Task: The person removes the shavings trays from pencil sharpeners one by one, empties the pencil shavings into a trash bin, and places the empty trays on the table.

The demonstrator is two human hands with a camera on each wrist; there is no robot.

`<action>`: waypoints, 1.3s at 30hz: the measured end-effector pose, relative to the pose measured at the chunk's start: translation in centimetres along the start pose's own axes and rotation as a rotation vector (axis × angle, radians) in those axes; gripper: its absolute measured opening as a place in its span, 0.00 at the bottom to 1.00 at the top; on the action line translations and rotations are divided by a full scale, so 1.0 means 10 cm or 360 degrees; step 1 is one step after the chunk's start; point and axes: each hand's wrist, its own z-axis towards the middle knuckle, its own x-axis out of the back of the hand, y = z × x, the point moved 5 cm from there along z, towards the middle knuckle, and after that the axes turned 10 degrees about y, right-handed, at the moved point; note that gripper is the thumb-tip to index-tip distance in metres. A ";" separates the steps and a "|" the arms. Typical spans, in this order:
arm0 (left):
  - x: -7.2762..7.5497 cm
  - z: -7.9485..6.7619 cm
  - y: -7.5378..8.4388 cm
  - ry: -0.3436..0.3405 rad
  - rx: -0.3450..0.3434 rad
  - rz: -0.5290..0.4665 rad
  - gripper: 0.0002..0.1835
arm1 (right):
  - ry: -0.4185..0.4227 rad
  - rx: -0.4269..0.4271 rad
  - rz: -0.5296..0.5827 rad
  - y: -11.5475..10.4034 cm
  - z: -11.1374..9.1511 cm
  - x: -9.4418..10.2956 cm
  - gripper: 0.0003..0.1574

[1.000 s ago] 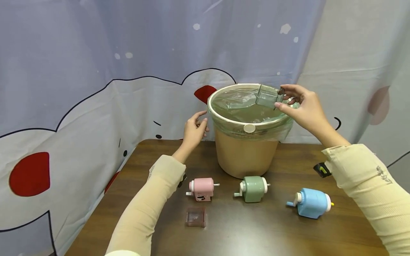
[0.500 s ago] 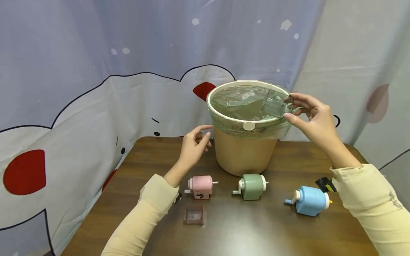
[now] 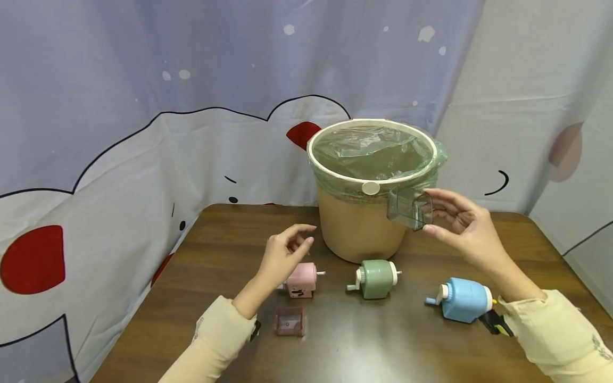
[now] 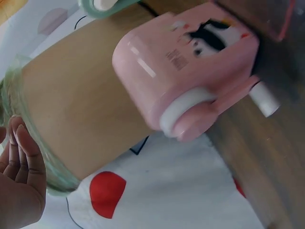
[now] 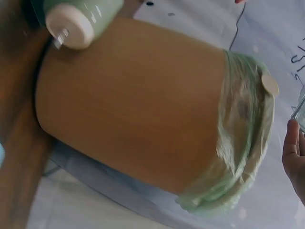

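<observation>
In the head view my right hand [image 3: 471, 229] pinches a clear grey-green shavings drawer [image 3: 401, 208] between thumb and fingers, in front of the bin's right side. Only the drawer's edge shows at the border of the right wrist view. My left hand [image 3: 282, 255] holds nothing, its fingers loosely bent over the pink crank pencil sharpener [image 3: 303, 282], which it partly covers. Behind stands a tan bin [image 3: 360, 229] lined with a green plastic bag [image 3: 345, 190]. A green crank sharpener [image 3: 377, 279] and a blue one [image 3: 464, 301] stand to the right.
A clear pink shavings drawer [image 3: 289, 322] lies on the wooden table [image 3: 364, 346] in front of the pink sharpener. Patterned curtain cloth [image 3: 225, 154] hangs behind the table and along its left side.
My right hand has brought the grey-green drawer from over the bin's mouth down to the front of its rim. The left hand has lowered from beside the rim toward the pink sharpener.
</observation>
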 end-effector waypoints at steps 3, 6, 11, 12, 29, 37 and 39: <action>-0.02 -0.09 -0.01 -0.0017 -0.0017 0.0064 0.10 | -0.0037 0.0029 -0.0046 0.04 -0.12 -0.03 0.38; -0.04 -0.16 -0.01 -0.0058 -0.0029 0.0118 0.08 | -0.0074 0.0051 -0.0163 0.08 -0.24 -0.04 0.39; -0.08 -0.27 -0.03 -0.0166 0.0000 0.0167 0.06 | -0.0124 0.0015 -0.0430 0.14 -0.41 -0.06 0.40; -0.08 -0.29 -0.04 -0.0185 0.0009 0.0175 0.05 | -0.0131 0.0008 -0.0471 0.15 -0.44 -0.06 0.40; -0.21 -0.66 -0.16 -0.0407 0.0180 0.0213 0.05 | -0.0337 -0.0214 -0.0827 0.59 -0.97 -0.14 0.34; -0.23 -0.72 -0.21 -0.0442 0.0187 0.0239 0.05 | -0.0640 -0.0287 -0.0754 0.86 -1.24 -0.32 0.33; -0.24 -0.74 -0.22 -0.0451 0.0191 0.0246 0.04 | -0.0663 -0.0290 -0.0764 0.90 -1.29 -0.34 0.33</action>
